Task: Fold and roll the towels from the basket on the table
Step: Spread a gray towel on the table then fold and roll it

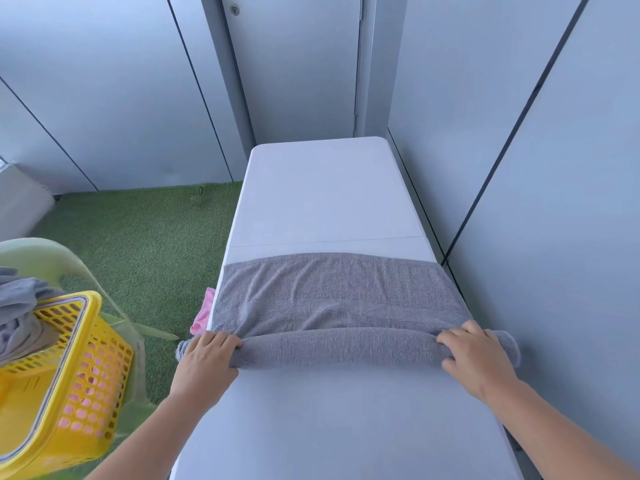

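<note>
Head view: rolling grey towel (339,299) toward 12 o'clock on surface (325,188), gripping roll's ends with left hand (204,358) and right hand (474,355), fingers curled over it; judging about half left flat; more towels (17,303) waiting in basket (93,341) at 8 o'clock.

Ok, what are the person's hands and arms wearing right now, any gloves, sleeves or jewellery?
The left hand and right hand are bare: no gloves, rings, watch or bracelet show. Both forearms are bare too, with no sleeve in view down to the bottom edge of the picture. No markings show.
</note>
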{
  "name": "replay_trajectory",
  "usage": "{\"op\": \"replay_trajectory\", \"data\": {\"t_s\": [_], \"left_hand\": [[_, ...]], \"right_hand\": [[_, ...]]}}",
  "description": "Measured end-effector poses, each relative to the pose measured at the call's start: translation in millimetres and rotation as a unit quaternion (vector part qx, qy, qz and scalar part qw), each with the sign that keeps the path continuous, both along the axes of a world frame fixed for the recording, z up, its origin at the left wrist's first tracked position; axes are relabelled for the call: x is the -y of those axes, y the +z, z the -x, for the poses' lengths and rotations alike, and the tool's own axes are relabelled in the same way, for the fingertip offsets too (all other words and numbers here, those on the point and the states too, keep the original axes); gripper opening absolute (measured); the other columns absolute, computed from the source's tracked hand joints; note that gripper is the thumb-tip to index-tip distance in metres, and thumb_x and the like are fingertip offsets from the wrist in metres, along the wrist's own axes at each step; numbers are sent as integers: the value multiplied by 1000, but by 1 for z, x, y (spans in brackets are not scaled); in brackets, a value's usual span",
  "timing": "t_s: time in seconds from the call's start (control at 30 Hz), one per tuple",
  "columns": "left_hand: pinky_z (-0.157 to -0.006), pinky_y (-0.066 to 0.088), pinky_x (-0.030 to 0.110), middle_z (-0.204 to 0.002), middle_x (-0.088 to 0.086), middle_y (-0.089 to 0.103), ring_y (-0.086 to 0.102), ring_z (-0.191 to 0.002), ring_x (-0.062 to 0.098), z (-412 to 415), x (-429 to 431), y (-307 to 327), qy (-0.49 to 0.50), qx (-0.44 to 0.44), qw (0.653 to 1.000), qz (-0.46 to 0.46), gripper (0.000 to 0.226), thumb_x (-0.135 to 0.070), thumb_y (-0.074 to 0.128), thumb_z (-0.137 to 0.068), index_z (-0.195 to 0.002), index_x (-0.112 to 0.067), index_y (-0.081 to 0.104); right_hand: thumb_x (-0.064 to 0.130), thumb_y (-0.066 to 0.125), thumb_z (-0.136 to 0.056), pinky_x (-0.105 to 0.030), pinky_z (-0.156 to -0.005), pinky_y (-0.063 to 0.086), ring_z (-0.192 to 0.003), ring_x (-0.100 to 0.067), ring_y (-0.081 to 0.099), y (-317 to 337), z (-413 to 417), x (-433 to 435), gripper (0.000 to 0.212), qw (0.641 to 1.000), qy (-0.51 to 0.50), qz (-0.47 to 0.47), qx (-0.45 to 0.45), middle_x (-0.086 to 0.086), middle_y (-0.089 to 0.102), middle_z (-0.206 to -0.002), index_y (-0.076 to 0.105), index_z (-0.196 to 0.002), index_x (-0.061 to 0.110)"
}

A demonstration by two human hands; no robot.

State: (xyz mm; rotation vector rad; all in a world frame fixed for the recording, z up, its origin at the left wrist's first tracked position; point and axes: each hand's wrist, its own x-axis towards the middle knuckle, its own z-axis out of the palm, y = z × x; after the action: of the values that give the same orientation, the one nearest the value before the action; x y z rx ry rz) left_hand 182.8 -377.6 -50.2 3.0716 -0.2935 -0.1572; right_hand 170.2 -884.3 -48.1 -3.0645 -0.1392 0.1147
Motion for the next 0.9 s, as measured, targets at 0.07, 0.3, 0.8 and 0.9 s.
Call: {"op": "replay_trajectory", "data": {"t_s": [0.07,0.3,0.8,0.9], "left_hand": [[-87,40,32,-85,-18,61,56,-89,18,0,-3,0,-14,14,1000,-7,29,-39,59,-65,-93,-33,64],[-74,42,34,-87,-13,43,45,-84,17,6,-1,6,-28,66,997,-13,18,-37,46,-69,-72,-33,63],[-102,32,31,-104,-17,61,58,-101,16,-6,-2,-3,-24,6,1000,11,50,-40,65,-63,-112,-29,69],[-96,39,34,-89,-18,54,54,-92,15,-11,1,0,-34,15,999,5,28,-46,53,-69,-89,-33,68]], "right_hand": [[25,72,-61,-32,-72,35,-89,-18,51,6,-2,2,20,1000,-3,12,-18,15,64,-75,71,-81,26],[22,59,-85,-29,-68,45,-96,-11,46,12,0,2,17,996,-48,-55,-58,13,48,-102,71,-96,27],[22,83,-49,-36,-65,46,-83,-19,53,0,5,2,37,1000,-3,7,11,18,62,-76,70,-84,24],[28,71,-57,-31,-62,38,-76,-17,46,3,1,-1,25,1000,-9,18,1,15,41,-57,46,-58,28]]}}
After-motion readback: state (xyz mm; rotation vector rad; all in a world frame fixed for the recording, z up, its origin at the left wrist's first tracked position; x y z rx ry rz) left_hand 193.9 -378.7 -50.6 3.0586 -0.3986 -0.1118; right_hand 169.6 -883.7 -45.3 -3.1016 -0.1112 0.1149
